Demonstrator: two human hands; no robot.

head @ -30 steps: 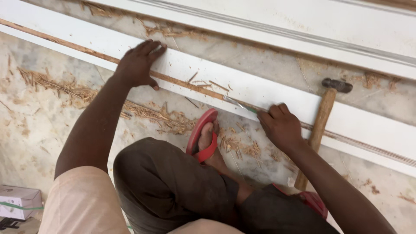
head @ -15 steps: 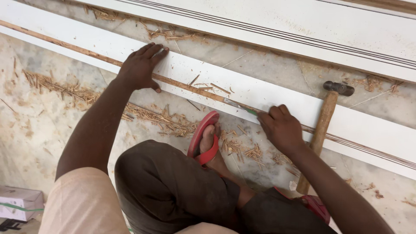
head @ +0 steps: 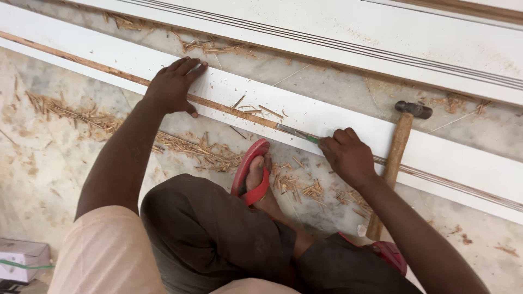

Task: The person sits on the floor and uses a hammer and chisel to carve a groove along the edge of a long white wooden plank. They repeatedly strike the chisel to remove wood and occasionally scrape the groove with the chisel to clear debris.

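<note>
1. The right hand (head: 348, 158), right of centre, has its fingers clenched around a chisel (head: 297, 133); a bit of green handle shows at the knuckles, and the metal blade points up-left along the groove.
2. The blade tip lies in the brown groove of the near white board (head: 229, 90), which runs from upper left to lower right.
3. The left hand (head: 173, 87), upper left of centre, lies flat on this board with its fingers spread, gripping nothing, the thumb hooked over the near edge.
4. Loose splinters (head: 253, 109) lie on the board between the two hands.
5. A hammer (head: 395, 158) lies just right of the right hand, its head up, its wooden handle crossing the board.
6. A foot in a red sandal (head: 250, 174) rests below the board, among shavings (head: 201, 152) on the floor.
7. A second white board (head: 338, 38) lies along the top.
8. A white box (head: 22, 258) sits at lower left.
</note>
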